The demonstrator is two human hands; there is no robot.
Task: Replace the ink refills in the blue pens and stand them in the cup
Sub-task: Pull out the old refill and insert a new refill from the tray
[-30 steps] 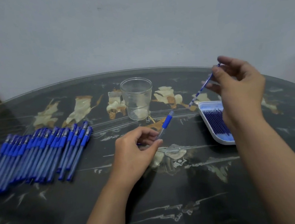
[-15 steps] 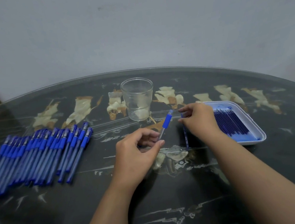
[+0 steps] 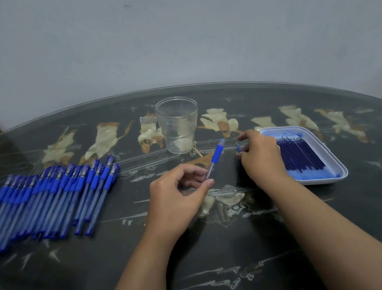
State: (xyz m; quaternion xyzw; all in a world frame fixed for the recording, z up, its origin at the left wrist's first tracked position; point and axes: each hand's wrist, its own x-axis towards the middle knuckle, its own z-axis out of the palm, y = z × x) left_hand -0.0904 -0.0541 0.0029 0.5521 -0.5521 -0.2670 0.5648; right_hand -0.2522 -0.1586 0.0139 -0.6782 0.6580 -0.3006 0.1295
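Your left hand (image 3: 177, 191) grips a pen (image 3: 216, 157) near the cup (image 3: 177, 125). Your right hand (image 3: 260, 156) pinches a refill (image 3: 238, 149) at the left rim of the tray (image 3: 338, 167)

That dark round table (image 3: 217, 257) has a glossy, reflective glass top. The clear tumbler-shaped cup (image 3: 177, 125) looks like slightly cloudy plastic, the blue pens (image 3: 52, 197) translucent plastic, the white rectangular tray (image 3: 321, 181) smooth matt plastic.

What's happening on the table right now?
A person is refilling pens by hand. The left hand holds a blue-capped clear plastic pen, its cap end near the clear plastic cup, which stands empty. The right hand pinches a thin blue ink refill, mostly hidden, beside the white rectangular tray of refills. A row of blue pens lies at the left.
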